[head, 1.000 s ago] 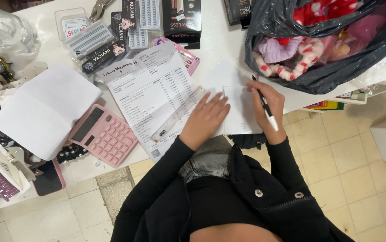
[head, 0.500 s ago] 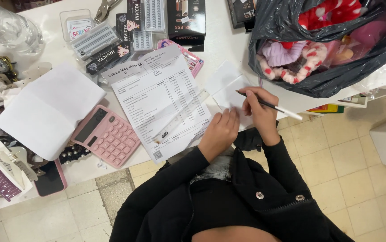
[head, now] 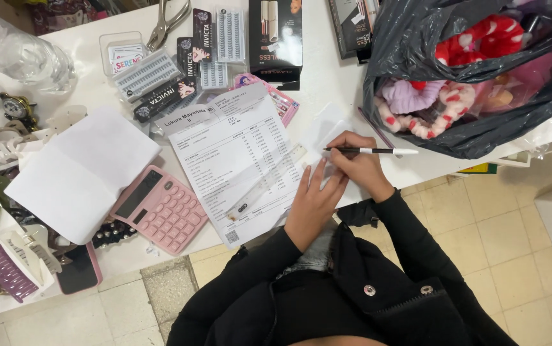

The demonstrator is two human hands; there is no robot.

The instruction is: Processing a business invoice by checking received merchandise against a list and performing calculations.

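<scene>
Fingers (head: 343, 144) of the right hand (head: 359, 168) are clenched round a black and white pen (head: 370, 151), which lies level, its white end pointing right toward the bag. Just left of it, the left hand (head: 311, 205) lies flat with fingers spread, pressing a small white slip of paper (head: 322, 131) on the white worktop (head: 327, 77), gripping nothing. Left of both hands a printed sheet (head: 234, 160) carries a clear ruler (head: 266, 182) slantwise. Further left a pink calculator (head: 160, 209) sits beside an open blank notebook (head: 83, 173). At the far side lie packs of false lashes (head: 148, 74). To the right a black plastic bag (head: 404, 70) holds red, pink and lilac soft things.
</scene>
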